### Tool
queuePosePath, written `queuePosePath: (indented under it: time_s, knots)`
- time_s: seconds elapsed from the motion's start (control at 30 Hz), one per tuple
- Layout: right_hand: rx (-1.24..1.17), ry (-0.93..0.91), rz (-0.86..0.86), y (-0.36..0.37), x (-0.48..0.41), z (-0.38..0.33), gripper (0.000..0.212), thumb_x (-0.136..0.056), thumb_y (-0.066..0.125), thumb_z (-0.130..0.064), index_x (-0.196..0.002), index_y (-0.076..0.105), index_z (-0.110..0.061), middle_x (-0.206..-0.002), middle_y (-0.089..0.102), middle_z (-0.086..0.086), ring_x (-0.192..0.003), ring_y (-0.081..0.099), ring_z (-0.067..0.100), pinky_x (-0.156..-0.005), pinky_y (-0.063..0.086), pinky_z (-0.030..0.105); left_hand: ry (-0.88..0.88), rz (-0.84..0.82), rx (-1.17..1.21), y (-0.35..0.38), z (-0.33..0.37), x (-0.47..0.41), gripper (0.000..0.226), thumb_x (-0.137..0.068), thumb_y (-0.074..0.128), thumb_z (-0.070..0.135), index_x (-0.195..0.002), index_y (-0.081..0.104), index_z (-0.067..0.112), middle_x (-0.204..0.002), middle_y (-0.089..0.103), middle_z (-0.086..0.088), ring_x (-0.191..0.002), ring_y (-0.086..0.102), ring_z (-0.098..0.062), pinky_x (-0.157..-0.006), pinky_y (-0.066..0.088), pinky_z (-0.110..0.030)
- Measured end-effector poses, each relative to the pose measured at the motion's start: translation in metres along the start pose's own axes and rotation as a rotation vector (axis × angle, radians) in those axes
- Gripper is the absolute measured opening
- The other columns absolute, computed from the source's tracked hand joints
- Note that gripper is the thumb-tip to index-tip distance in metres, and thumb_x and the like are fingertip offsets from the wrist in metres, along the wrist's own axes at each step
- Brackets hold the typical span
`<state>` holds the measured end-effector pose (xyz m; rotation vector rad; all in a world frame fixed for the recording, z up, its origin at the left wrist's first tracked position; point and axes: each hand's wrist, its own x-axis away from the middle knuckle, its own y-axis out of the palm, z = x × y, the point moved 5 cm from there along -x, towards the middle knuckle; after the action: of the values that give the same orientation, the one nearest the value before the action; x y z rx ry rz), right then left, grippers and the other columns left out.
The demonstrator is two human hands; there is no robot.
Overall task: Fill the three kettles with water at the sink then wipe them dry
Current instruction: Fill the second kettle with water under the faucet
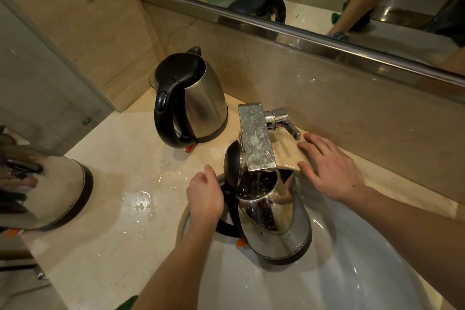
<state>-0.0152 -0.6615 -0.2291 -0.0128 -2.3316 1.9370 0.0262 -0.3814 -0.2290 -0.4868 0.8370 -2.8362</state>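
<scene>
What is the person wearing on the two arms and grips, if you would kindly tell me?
Very little. The left grip and right grip are bare hands, with no gloves, rings or watch visible. Both forearms are uncovered, no sleeves in view. A scrap of green cloth shows beside the left arm at the bottom edge.

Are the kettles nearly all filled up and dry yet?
Maybe one is filled: the back kettle stands on the counter, lid shut, beaded with drops, so unwiped. In hand: the left hand holds the sink kettle, lid open, under the tap; the right hand lies flat beside it. The near kettle's fill can't be seen. All the wiping is left.
</scene>
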Motion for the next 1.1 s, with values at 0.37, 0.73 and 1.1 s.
queuePosePath:
  time_s: [0.37,0.73,1.1]
  knots:
    - [-0.006,0.003,0.007,0.0017,-0.0004,0.0022,0.066,-0.091,0.015,-0.062,-0.144,0.037,-0.029,-0.154,0.031,-0.005,-0.142,0.024,0.016,-0.109,0.039,0.040,0.004,0.001,0.000,0.0000,-0.0022,-0.0010,0.049,-0.104,0.031,0.037,-0.063,0.040,0.012,-0.061,0.040,-0.004,-0.059,0.039,-0.019,-0.064,0.035,-0.038]
    - [-0.010,-0.001,0.019,0.0000,0.0002,0.0008,0.068,-0.091,0.014,-0.062,-0.143,0.039,-0.028,-0.154,0.032,-0.004,-0.142,0.025,0.017,-0.111,0.036,0.040,0.007,-0.007,-0.009,-0.0003,0.0010,0.0009,0.049,-0.106,0.031,0.035,-0.063,0.040,0.012,-0.060,0.038,-0.003,-0.057,0.038,-0.016,-0.058,0.033,-0.035]
    - [0.000,0.000,0.016,0.0000,0.0001,0.0006,0.067,-0.091,0.015,-0.061,-0.144,0.038,-0.028,-0.154,0.032,-0.004,-0.142,0.024,0.016,-0.111,0.034,0.038,-0.006,-0.007,-0.008,0.0000,0.0004,0.0009,0.048,-0.105,0.031,0.036,-0.065,0.040,0.011,-0.062,0.037,-0.004,-0.060,0.038,-0.018,-0.059,0.034,-0.037]
